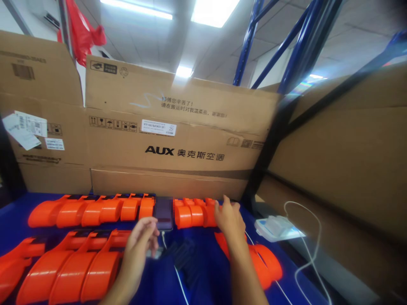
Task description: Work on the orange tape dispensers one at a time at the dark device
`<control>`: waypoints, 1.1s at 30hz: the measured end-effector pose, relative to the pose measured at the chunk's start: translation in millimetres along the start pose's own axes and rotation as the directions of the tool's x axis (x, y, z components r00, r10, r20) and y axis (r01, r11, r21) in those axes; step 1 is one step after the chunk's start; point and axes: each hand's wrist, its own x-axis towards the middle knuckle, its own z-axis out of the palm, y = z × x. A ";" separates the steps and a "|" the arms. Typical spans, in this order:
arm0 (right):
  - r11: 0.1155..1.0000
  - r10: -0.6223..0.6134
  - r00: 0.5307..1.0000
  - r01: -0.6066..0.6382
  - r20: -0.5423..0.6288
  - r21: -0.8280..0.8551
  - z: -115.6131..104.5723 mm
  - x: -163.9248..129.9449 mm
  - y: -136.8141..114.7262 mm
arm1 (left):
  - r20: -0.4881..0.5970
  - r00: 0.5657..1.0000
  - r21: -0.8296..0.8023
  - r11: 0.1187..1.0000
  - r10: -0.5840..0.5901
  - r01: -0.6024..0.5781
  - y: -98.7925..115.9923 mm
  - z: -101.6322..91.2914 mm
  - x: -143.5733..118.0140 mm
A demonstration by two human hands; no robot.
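Two bare hands work over the blue table (197,275), hemmed in by cardboard boxes (178,140) behind and at right. Left hand (141,243), fingers curled loosely, hovers just below a dark phone (163,212) propped in the back row. Right hand (229,218), fingers pressed together, touches the orange plastic parts (190,214) there. Roughly eight parts lie behind, about six in front. One white charger (276,226) sits right, cable trailing.

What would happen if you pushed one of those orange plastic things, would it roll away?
Probably not far. The orange plastic part beside the right hand has a rounded end, so it might rock, but its long flat-sided body would likely slide instead. It looks like hollow molded plastic, so probably stiff and light.
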 end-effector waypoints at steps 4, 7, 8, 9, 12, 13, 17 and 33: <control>0.922 -0.378 0.924 0.381 -0.056 0.070 -0.3 -17.3 -39.6 | 0.036 0.999 0.074 0.997 -0.015 0.012 -1.6 -0.1 -0.2; 0.709 -0.700 0.713 0.689 0.034 0.150 10.8 -33.2 -75.6 | 0.096 0.995 0.105 0.994 -0.011 0.001 -2.1 -1.6 -1.3; 0.651 -0.756 0.651 0.739 0.066 0.170 17.3 -37.7 -86.8 | 0.120 0.993 0.109 0.994 -0.011 -0.002 -1.9 -2.3 -1.8; 0.608 -0.793 0.602 0.772 0.093 0.185 24.9 -41.5 -97.1 | 0.142 0.990 0.114 0.993 -0.011 -0.006 -1.5 -2.9 -2.3; 0.546 -0.838 0.526 0.812 0.148 0.205 50.0 -48.0 -121.7 | 0.172 0.985 0.135 0.991 0.003 -0.027 0.1 -4.2 -3.0; 0.534 -0.845 0.510 0.819 0.162 0.208 57.5 -48.8 -127.7 | 0.169 0.986 0.135 0.990 0.010 -0.033 0.6 -4.1 -3.0; 0.497 -0.866 0.463 0.838 0.190 0.224 73.1 -48.9 -139.9 | 0.138 0.990 0.118 0.992 0.029 -0.045 2.1 -1.5 -2.6; 0.364 -0.904 0.421 0.847 -0.070 0.388 -39.1 -60.1 -88.2 | -0.310 0.926 0.005 0.975 0.214 -0.223 4.2 -6.2 9.8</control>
